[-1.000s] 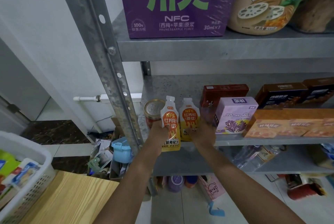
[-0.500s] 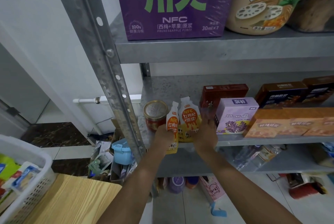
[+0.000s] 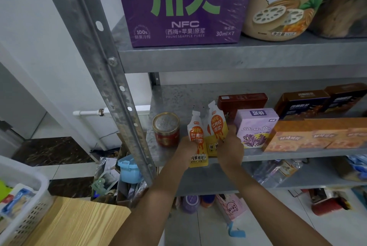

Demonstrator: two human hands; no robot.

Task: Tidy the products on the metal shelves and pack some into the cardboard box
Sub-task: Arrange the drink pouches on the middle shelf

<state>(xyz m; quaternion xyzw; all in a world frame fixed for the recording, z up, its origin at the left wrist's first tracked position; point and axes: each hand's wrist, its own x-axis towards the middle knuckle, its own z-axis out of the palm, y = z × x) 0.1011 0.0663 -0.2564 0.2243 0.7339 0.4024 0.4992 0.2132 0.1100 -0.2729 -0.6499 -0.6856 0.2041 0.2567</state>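
Note:
Two orange-and-yellow juice pouches stand side by side at the front of the middle metal shelf (image 3: 170,158). My left hand (image 3: 187,149) grips the left pouch (image 3: 196,140), whose bottom hangs just past the shelf edge. My right hand (image 3: 230,146) holds the right pouch (image 3: 216,126), which leans back a little and sits partly behind the left one. A red jar with a gold mesh lid (image 3: 166,129) stands just left of the pouches. A pale purple box (image 3: 256,126) stands just right of my right hand. No cardboard box is in view.
Brown boxes (image 3: 301,102) and flat orange boxes (image 3: 317,136) fill the shelf's right. A large purple carton (image 3: 184,5) and a beige tub (image 3: 282,3) sit on the shelf above. The slanted steel upright (image 3: 111,78) is at left. A white basket (image 3: 21,204) rests on a wooden table (image 3: 75,224) at lower left.
Both hands moved the pouches up and back onto the shelf, closer together. The right pouch has shifted partly behind the left one and now leans back.

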